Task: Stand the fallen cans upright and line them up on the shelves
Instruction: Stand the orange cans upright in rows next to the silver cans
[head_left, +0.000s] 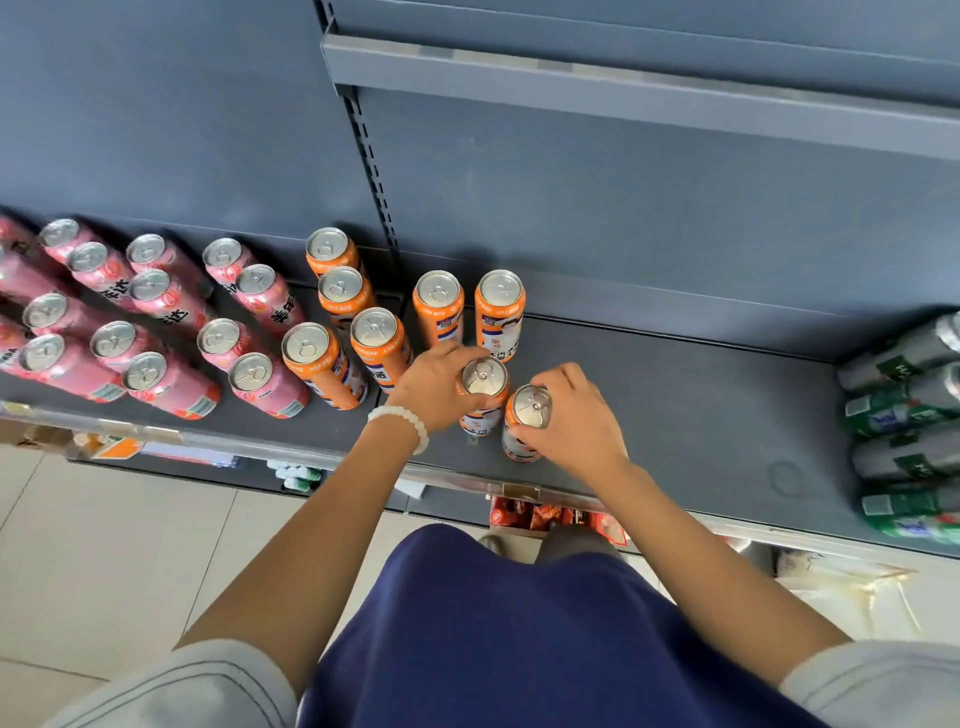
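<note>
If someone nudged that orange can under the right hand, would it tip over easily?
Probably: the orange can is tall and narrow, so a high push may topple it. Once down, its round body would likely roll. The right hand grips its top.

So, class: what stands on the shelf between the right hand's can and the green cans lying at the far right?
Nothing: the head view shows bare shelf between that can and the green cans.

Black Chinese characters ran down the sides of the pink aluminium drink cans (171, 299), one looking like 达. Print on the orange-and-white cans (439, 312) and green cans (904, 410) stayed too small to read.
</note>
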